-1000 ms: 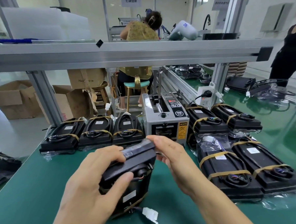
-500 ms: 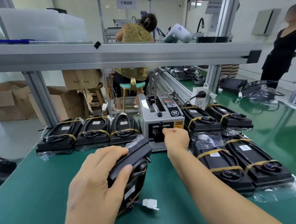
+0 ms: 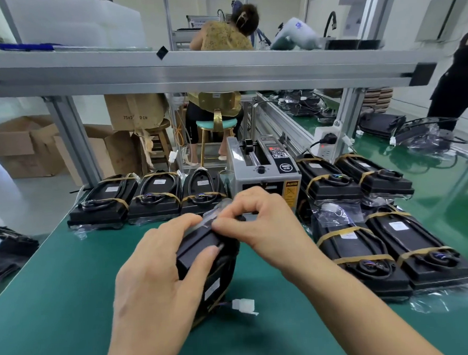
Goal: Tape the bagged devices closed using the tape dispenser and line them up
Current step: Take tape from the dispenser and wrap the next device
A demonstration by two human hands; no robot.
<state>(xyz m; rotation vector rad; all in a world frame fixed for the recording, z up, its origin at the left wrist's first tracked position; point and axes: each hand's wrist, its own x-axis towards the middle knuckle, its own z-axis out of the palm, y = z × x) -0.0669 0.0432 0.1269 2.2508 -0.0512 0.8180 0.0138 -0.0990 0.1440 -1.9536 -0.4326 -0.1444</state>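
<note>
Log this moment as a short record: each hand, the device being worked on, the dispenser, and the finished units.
left hand: grips the black bagged device, held on edge
right hand: pinches at the device's top bag fold
grey tape dispenser: behind the hands, untouched
taped black units, left row: three, side by side
taped black units, right group: four, in two rows
green table mat: under everything

Cardboard box point(image 3: 136, 112), behind the tape dispenser point(image 3: 264, 173) to its left: printed "75x1… 0 cm", middle digits hidden. Dispenser's yellow warning label point(image 3: 291, 193), device labels and hanging signs: too small or blurred to read.
</note>
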